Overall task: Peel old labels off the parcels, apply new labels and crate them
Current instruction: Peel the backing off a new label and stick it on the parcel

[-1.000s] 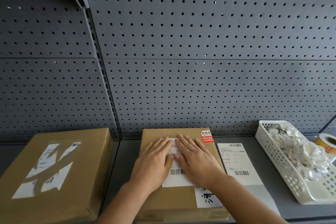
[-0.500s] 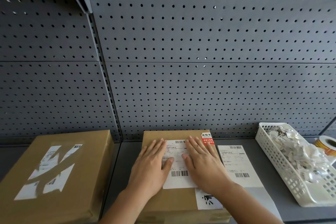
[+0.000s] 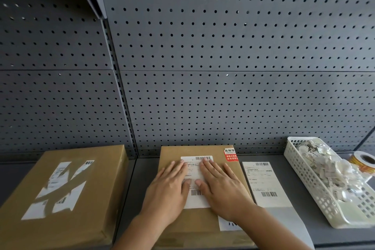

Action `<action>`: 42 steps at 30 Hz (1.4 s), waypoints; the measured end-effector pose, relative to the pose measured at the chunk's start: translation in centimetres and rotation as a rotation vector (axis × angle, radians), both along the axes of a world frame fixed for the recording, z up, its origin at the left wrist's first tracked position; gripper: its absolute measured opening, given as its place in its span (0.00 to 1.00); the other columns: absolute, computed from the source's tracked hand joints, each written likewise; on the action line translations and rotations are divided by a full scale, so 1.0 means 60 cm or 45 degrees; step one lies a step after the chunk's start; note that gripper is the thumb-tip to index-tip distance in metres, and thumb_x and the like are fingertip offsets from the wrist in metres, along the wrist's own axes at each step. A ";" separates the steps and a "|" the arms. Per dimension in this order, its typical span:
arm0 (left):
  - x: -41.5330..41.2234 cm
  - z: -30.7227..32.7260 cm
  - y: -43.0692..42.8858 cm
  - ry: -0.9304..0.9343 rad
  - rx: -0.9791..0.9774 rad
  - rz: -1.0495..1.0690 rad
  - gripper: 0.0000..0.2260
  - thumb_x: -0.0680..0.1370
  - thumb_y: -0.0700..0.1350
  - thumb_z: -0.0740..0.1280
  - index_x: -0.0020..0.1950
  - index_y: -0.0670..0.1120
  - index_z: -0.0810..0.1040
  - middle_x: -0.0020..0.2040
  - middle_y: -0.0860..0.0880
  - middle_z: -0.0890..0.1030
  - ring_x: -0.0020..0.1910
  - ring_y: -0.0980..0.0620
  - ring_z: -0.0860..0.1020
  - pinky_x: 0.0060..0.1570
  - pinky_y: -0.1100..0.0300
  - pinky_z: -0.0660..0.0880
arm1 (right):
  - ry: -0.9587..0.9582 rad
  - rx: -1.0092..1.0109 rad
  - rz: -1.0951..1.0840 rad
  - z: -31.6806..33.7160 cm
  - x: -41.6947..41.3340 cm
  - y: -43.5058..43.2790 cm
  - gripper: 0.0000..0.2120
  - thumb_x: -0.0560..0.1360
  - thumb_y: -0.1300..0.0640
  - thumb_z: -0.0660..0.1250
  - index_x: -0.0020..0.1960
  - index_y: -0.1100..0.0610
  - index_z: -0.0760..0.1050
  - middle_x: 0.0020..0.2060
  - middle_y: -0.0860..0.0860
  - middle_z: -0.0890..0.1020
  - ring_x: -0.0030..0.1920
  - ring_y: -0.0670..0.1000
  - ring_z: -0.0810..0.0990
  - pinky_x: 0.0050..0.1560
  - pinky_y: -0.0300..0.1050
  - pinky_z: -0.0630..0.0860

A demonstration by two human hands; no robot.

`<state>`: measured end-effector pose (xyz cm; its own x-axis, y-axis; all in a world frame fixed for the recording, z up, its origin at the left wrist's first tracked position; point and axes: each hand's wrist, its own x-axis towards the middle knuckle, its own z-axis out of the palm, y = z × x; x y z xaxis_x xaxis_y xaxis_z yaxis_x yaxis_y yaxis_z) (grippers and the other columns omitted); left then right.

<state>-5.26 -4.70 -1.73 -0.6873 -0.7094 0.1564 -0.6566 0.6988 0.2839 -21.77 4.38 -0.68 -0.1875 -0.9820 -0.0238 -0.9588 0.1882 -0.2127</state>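
1. Well left of the parcel under my hands sits the left parcel (image 3: 60,195). Its old label (image 3: 58,187) is torn into white strips and only partly off. I judge it waits its turn.
2. My left hand (image 3: 168,187) lies flat on the parcel (image 3: 170,154). The fingers are straight and released, grasping nothing, and the palm covers the left edge of the new label (image 3: 196,170).
3. That label lies near the middle of the parcel's top. One barcode shows at its far end and another just past my thumbs.
4. My right hand (image 3: 221,187) is flat too, fingers straight, and presses the label's right half. My thumbs nearly meet.
5. The step in hand, as I judge it, is smoothing the new label down. A red sticker (image 3: 230,154) sits at the parcel's far right corner and a white patch (image 3: 229,223) at its near right.
6. Just right of the parcel a printed sheet (image 3: 265,182) lies on the shelf (image 3: 142,189). Further right is a basket (image 3: 300,170) of scraps (image 3: 328,168), and beyond it a tape roll (image 3: 365,161).
7. The next move calls for lifting my palms and checking that the label's edges hold. Then I would grip the parcel by its sides for crating. No crate is in view, so I cannot tell which way to carry it.
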 end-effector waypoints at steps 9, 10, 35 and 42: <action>0.023 0.010 0.019 0.110 0.013 0.033 0.26 0.86 0.59 0.47 0.83 0.54 0.46 0.82 0.60 0.47 0.78 0.65 0.43 0.73 0.68 0.37 | -0.010 -0.031 -0.153 0.003 -0.004 0.019 0.41 0.72 0.32 0.30 0.81 0.50 0.44 0.79 0.42 0.43 0.77 0.41 0.37 0.77 0.46 0.35; 0.021 0.014 0.027 0.129 0.007 0.007 0.26 0.86 0.58 0.47 0.83 0.55 0.46 0.81 0.61 0.46 0.78 0.66 0.42 0.72 0.69 0.36 | -0.029 -0.038 -0.120 0.006 -0.001 0.022 0.39 0.75 0.33 0.32 0.81 0.50 0.43 0.79 0.42 0.42 0.77 0.40 0.37 0.77 0.46 0.36; 0.015 0.008 0.081 0.157 -0.011 0.078 0.27 0.85 0.58 0.46 0.83 0.51 0.54 0.82 0.58 0.54 0.80 0.62 0.50 0.73 0.68 0.41 | -0.030 -0.110 -0.138 0.010 0.015 0.091 0.41 0.72 0.32 0.29 0.81 0.49 0.44 0.78 0.40 0.42 0.77 0.39 0.37 0.77 0.46 0.35; 0.037 -0.005 0.120 0.124 -0.002 -0.166 0.22 0.79 0.55 0.56 0.66 0.53 0.81 0.66 0.62 0.79 0.67 0.64 0.74 0.61 0.67 0.74 | 0.059 -0.145 0.084 -0.004 0.052 0.126 0.27 0.83 0.39 0.44 0.73 0.48 0.70 0.72 0.42 0.70 0.73 0.42 0.65 0.69 0.48 0.58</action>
